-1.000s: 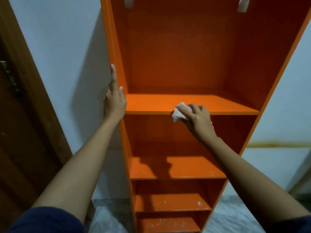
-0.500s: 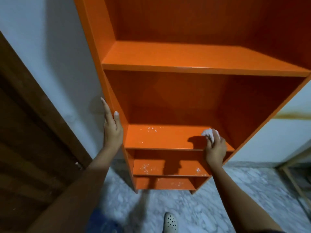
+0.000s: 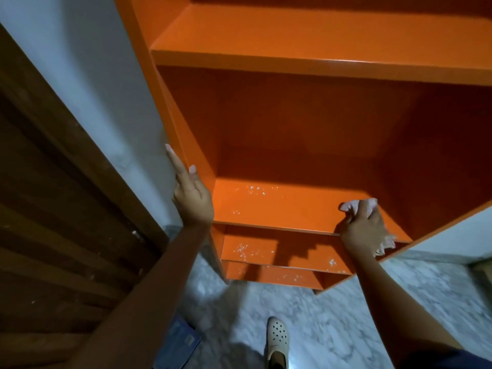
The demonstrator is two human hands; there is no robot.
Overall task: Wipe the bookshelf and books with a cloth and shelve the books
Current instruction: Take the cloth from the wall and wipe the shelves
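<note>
A person stood over an orange bookshelf, seen from above. The right hand rested on the right end of a lower shelf, its fingers curled tightly round a bunched white cloth. The cloth poked out beyond the knuckles towards the back corner, and a frayed edge showed below the wrist. White dust specks lay on the same shelf, well to the cloth's left. The left hand pressed flat, fingers straight, against the shelf's outer left panel, holding nothing.
</note>
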